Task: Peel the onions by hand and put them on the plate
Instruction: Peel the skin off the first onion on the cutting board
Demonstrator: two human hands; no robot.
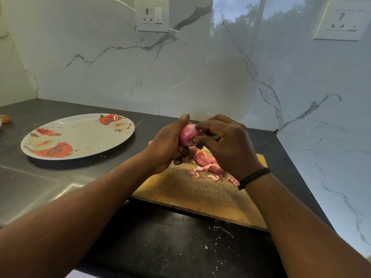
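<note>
A pink-red onion [188, 135] is held above the far end of the wooden cutting board [200, 194]. My left hand [167, 146] grips it from the left, thumb up over its top. My right hand [222, 143] curls round its right side, fingertips pinching at its skin. Loose pink peels [208, 169] lie on the board beneath the hands. The white plate with red roses [80, 135] sits to the left on the counter, with only a few tiny skin flecks on it.
The dark counter [180, 247] is speckled with small crumbs near the front. An orange-brown object [5, 118] lies at the far left edge. Marble walls with two sockets [151, 15] close in behind and to the right.
</note>
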